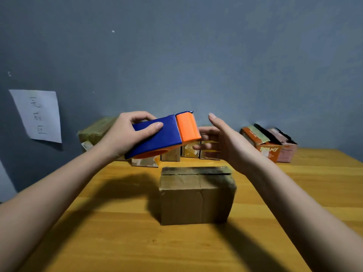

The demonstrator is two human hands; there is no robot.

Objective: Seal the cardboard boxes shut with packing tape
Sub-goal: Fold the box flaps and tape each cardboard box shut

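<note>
A brown cardboard box (196, 199) stands on the wooden table (125, 242) in front of me, with a dark taped strip along its top. Above and behind it my left hand (125, 134) grips a blue and orange tape dispenser (167, 134), thumb on its blue side and fingers curled over the back. My right hand (222, 142) hovers just right of the dispenser's orange end, fingers straight and spread, holding nothing. Whether its fingertips touch the tape end I cannot tell.
Several small taped boxes (170, 155) line the back of the table against the blue wall. An orange carton (261, 143) and a pink carton (284, 148) sit at the back right. A handwritten paper sheet (38, 115) hangs on the wall at left.
</note>
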